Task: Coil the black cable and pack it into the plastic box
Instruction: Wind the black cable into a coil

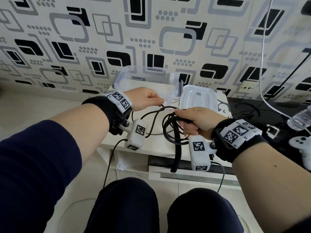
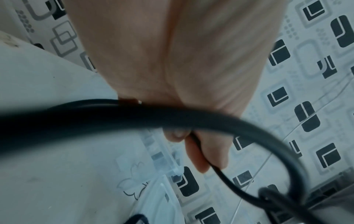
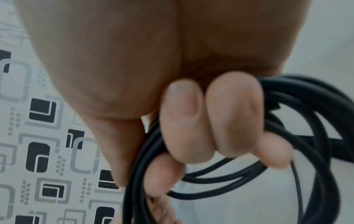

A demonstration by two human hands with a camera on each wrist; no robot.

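- black cable [image 1: 170, 126]: thin, round, smooth jacket; several loose loops bunched in the right hand [image 1: 200, 122], the rest trailing out as one strand
- right hand fingers [image 3: 184, 121] curl round the loop bundle, thumb on top, clenched on it
- loops hang down below the right hand, roughly upright and round
- left hand [image 1: 144, 98] pinches the single strand between thumb and fingertips [image 2: 199, 156]
- that strand runs about level from left hand across to the right hand, with one slack loop sagging under the left wrist
- plastic box [image 1: 121, 76]: clear, open, just beyond the left hand against the wall
- white lid [image 1: 198, 96] lies flat just beyond the right hand, beside the box
- both hands held above the white table [image 1: 154, 147]
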